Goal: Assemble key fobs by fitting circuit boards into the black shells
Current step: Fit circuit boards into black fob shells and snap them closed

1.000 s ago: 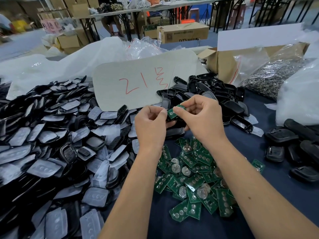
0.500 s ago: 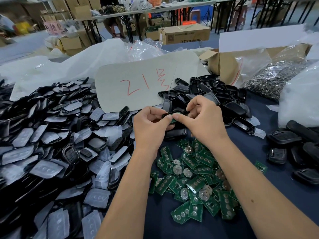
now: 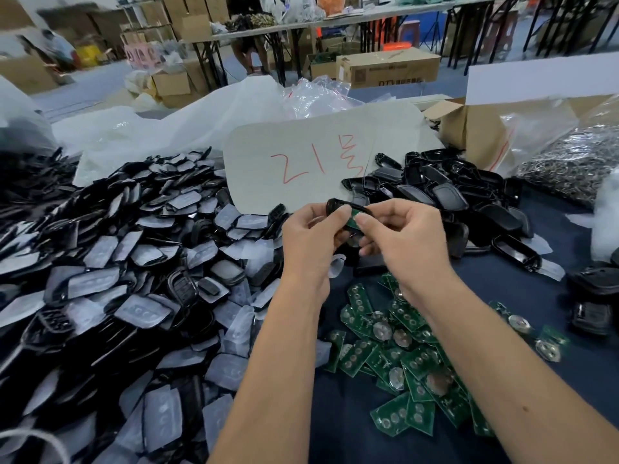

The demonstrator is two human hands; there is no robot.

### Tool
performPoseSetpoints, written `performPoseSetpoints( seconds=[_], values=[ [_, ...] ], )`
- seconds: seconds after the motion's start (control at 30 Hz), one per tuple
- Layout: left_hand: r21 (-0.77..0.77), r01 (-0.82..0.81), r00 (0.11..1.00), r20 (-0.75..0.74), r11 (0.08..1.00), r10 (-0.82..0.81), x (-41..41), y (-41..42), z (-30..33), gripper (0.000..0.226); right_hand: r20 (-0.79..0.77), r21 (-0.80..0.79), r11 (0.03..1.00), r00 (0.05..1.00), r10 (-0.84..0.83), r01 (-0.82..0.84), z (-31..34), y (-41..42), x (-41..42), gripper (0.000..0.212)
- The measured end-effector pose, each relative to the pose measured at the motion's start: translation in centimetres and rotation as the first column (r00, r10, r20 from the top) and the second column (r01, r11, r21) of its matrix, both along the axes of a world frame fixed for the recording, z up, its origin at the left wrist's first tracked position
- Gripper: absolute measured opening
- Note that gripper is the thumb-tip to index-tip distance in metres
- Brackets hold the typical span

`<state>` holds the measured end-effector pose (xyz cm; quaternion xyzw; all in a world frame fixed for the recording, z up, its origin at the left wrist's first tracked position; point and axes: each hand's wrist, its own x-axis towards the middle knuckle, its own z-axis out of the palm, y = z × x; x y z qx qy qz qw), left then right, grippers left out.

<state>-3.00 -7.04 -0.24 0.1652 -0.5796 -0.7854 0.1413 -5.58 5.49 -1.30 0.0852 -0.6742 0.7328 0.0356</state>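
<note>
Seating a board in a shell, above the board pile point(image 3: 398, 356)
Left hand point(image 3: 310, 244) grips the black shell point(image 3: 338, 206); right hand point(image 3: 407, 241) pinches the circuit board point(image 3: 352, 220). Best square its edges, then press evenly

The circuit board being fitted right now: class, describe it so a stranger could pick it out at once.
Start at the pale card with red writing in the middle of the table. Just in front of it, the left hand and right hand hold a black shell. The green circuit board pinched against that shell is the only one off the table; the others lie heaped below.
</note>
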Motion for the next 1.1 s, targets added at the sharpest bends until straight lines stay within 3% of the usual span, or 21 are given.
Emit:
performPoseSetpoints(
  seconds=[0.17, 0.2, 0.27, 0.33, 0.43, 0.5, 0.6, 0.67, 0.8, 0.93, 1.03, 1.1],
  values=[
    [-0.103, -0.249, 0.968, -0.062, 0.963, 0.243, 0.7, -3.5, 1.2, 0.009, -0.067, 0.112, 0.993, 0.996, 0.05, -0.042, 0.8, -5.4, 0.7, 0.009],
    [-0.169, -0.349, 0.937, -0.084, 0.922, 0.34, 1.0, -4.6, 1.4, 0.01, -0.122, 0.184, 0.982, 0.99, 0.069, -0.046, 1.1, -6.6, 0.6, 0.011],
    [-0.365, -0.567, 0.819, -0.153, 0.738, 0.553, 1.9, -6.7, 2.0, 0.011, -0.259, 0.363, 0.931, 0.957, 0.133, -0.032, 1.8, -9.0, 0.5, 0.012],
    [-0.523, -0.685, 0.69, -0.242, 0.507, 0.682, 2.9, -8.8, 2.4, 0.003, -0.392, 0.628, 0.777, 0.879, 0.272, 0.039, 2.4, -11.3, 0.2, 0.009],
    [-0.576, -0.748, 0.56, -0.282, 0.329, 0.779, 3.7, -11.2, 2.1, 0.011, -0.452, 0.856, 0.478, 0.731, 0.511, 0.196, 3.1, -14.4, -0.7, 0.035],
    [-0.589, -0.749, 0.539, -0.273, 0.305, 0.797, 3.9, -11.6, 1.7, 0.016, -0.434, 0.899, 0.337, 0.67, 0.603, 0.279, 3.5, -16.2, -1.2, 0.044],
    [-0.579, -0.742, 0.554, -0.246, 0.337, 0.796, 3.7, -11.7, 1.4, 0.021, -0.324, 0.937, 0.139, 0.647, 0.691, 0.321, 3.9, -17.7, -1.7, 0.043],
    [-0.553, -0.746, 0.562, -0.226, 0.37, 0.795, 3.6, -11.7, 1.4, 0.022, -0.291, 0.935, 0.07, 0.645, 0.707, 0.347, 4.0, -17.8, -1.9, 0.041],
    [-0.5, -0.753, 0.583, -0.206, 0.428, 0.786, 3.4, -11.8, 1.3, 0.014, -0.349, 0.92, 0.124, 0.634, 0.69, 0.371, 4.0, -17.2, -1.8, 0.039],
    [-0.358, -0.783, 0.593, -0.183, 0.509, 0.784, 3.3, -11.8, 1.3, 0.011, -0.432, 0.899, 0.249, 0.631, 0.644, 0.361, 3.5, -16.2, -1.6, 0.035],
    [-0.301, -0.792, 0.593, -0.167, 0.532, 0.788, 3.4, -11.6, 1.5, 0.018, -0.448, 0.892, 0.357, 0.654, 0.609, 0.278, 3.1, -15.1, -1.1, 0.035],
    [-0.288, -0.79, 0.597, -0.157, 0.541, 0.787, 3.6, -11.4, 1.6, 0.018, -0.402, 0.911, 0.354, 0.658, 0.636, 0.214, 2.9, -14.4, -0.5, 0.037]
  ],
)
